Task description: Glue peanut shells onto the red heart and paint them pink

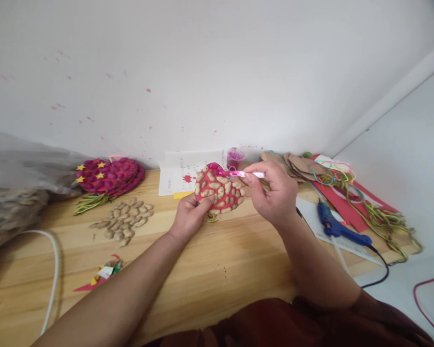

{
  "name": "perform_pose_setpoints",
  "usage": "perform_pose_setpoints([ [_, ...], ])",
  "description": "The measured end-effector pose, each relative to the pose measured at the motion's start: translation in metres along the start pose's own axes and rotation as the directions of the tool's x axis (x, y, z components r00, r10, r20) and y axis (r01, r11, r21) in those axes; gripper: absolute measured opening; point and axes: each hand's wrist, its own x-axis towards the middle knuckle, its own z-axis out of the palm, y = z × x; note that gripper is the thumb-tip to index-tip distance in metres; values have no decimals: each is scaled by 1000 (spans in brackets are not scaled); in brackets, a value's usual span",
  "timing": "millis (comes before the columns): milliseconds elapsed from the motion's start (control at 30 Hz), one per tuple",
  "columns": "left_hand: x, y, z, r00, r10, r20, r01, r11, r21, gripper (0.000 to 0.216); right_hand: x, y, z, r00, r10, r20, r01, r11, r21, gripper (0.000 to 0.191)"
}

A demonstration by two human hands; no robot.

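Observation:
My left hand [190, 214] grips the lower edge of a red round disc [220, 189] covered with peanut shells, held upright over the wooden table [217, 270]. My right hand [273, 193] pinches a small white-handled brush [244, 174] with pink paint on its tip, touching the top of the disc where the shells are pink. A small cup of pink paint [235, 157] stands just behind the disc by the wall.
A pile of peanut shells [126, 220] lies left, behind it a stack of painted pink discs with yellow stars [108, 174]. A blue glue gun [338, 226], cardboard circles [296, 165], red paper and coloured cords [376, 212] lie right. White sheets [181, 173] rest by the wall.

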Motion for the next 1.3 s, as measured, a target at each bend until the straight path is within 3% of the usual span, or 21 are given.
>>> perform_pose_setpoints([
  [433, -1, 1, 1, 1000, -12, -19, 12, 1000, 10, 44, -1, 0, 0, 1000, 14, -15, -14, 1000, 21, 6],
  [867, -2, 0, 2, 1000, 8, 22, -8, 1000, -1, 36, 0, 0, -1, 1000, 19, -6, -19, 1000, 16, 7],
  [1300, -4, 3, 3, 999, 12, 38, -16, 994, 110, 36, 0, -3, -2, 1000, 19, -8, -19, 1000, 21, 7],
])
